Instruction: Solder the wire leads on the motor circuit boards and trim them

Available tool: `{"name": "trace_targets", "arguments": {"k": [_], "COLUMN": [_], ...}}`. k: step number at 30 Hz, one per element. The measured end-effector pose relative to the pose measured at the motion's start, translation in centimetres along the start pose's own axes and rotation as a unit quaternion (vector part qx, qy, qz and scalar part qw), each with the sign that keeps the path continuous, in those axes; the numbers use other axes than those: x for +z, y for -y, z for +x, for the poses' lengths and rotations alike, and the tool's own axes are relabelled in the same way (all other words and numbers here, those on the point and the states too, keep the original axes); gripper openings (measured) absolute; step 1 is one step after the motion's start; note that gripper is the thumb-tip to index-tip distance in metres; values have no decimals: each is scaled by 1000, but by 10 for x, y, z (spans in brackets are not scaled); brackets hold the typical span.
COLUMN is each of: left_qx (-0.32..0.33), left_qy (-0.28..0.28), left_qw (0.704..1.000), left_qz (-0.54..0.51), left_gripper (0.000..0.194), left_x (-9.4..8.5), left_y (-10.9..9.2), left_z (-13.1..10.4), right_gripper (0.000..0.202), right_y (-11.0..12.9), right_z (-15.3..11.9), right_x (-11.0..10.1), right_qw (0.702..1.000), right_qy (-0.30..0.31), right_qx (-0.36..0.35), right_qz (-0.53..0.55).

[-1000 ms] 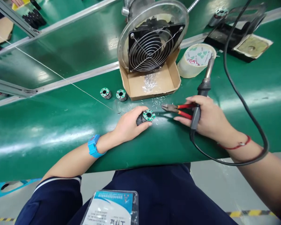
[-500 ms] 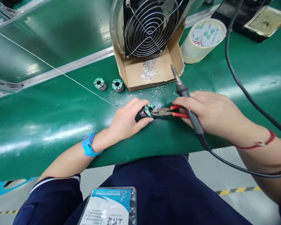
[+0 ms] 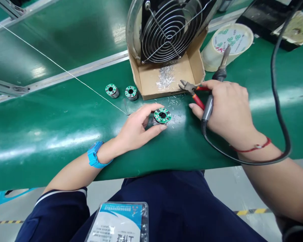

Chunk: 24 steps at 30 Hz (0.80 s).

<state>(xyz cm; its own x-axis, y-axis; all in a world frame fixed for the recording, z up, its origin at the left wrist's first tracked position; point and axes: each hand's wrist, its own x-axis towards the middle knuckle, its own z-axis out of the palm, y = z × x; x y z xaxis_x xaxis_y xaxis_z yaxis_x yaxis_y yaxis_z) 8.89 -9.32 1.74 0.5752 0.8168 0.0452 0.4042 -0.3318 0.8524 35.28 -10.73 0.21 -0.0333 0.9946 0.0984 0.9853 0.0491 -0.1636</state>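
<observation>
My left hand (image 3: 138, 127) grips a small round motor part (image 3: 162, 115) with a green ring-shaped circuit board on top, thumb and forefinger around its sides. In my right hand (image 3: 229, 111) are red-handled cutters (image 3: 190, 88), jaws apart over the front edge of the cardboard tray, and a soldering iron (image 3: 209, 104), its tip pointing up in front of the tape roll. Two similar parts, one on the left (image 3: 112, 90) and one nearer the tray (image 3: 131, 93), stand upright on the green mat.
A fan (image 3: 168, 37) stands in a cardboard tray (image 3: 164, 95) holding cut wire bits; more bits lie before it. Behind my right hand is a large tape roll (image 3: 208, 57). The iron's black cable (image 3: 276, 84) loops over my right forearm. Solder wire (image 3: 65, 70) stretches across the left.
My right hand has moved up with cutters and iron, away from the part, and the cutter jaws have opened. The part in my left hand now sits more upright.
</observation>
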Motion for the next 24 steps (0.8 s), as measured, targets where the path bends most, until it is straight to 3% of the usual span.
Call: {"name": "trace_targets", "arguments": {"k": [6, 10, 13, 19, 22, 24], "left_qx": [-6, 6, 19, -33, -44, -47], "left_qy": [3, 3, -34, -218, -229, -197], "left_qw": [1000, 1000, 999, 975, 973, 979], "left_qz": [-25, -24, 1, 15, -1, 33], "left_gripper": [40, 38, 38, 44, 41, 35], "left_x": [1, -2, -16, -67, -78, -76], "left_y": [-1, -2, 1, 29, 34, 29], "left_z": [2, 1, 5, 34, 43, 40], "right_gripper": [52, 48, 49, 35, 36, 43], "right_y": [0, -2, -8, -17, -15, -12], "right_z": [-3, -4, -6, -3, 3, 6], "right_x": [-1, 2, 8, 18, 22, 20], "right_qw": [994, 994, 991, 976, 971, 972], "right_qy": [-77, -56, -84, -154, -182, -185], "right_qx": [-56, -55, -51, -85, -96, -103], "right_qz": [60, 75, 94, 125, 124, 104]}}
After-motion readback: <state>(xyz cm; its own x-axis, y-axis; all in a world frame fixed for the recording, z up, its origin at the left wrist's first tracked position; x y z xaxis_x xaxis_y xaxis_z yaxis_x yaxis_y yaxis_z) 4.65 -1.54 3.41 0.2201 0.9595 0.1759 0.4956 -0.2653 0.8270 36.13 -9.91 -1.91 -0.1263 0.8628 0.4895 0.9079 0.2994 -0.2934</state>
